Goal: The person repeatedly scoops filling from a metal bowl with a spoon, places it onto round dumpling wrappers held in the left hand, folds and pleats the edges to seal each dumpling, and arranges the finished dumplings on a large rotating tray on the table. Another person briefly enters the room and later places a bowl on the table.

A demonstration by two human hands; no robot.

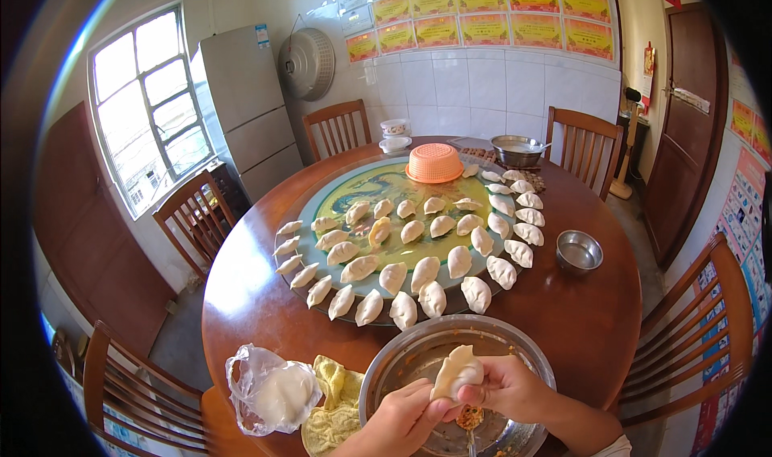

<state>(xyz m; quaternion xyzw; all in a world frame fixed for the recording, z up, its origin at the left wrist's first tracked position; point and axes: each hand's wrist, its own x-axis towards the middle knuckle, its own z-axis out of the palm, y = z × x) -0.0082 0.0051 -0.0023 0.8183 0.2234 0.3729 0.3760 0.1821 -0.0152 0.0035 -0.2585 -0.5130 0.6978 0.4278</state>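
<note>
Over a large steel bowl (534, 359), I pinch a folded dumpling (457, 368) between both hands. My left hand (404, 415) grips its lower left end, and the fingers of my right hand (508, 386) close on its right side. The dumpling's pale upper edge stands up above my fingers. Below my hands, a spoon (472, 441) lies in the bowl with some orange-brown filling (470, 417) on it. Left of the bowl are a yellow cloth (331, 401) and a clear plastic bag (241, 376) with round white dumpling wrappers (288, 394).
Many dumplings (392, 277) sit in curved rows on the round turntable (318, 207) ahead. An orange basket (434, 164) is upside down behind them. A small metal bowl (579, 252) stands at right, another metal bowl (519, 148) at the back. Wooden chairs (691, 328) surround the table.
</note>
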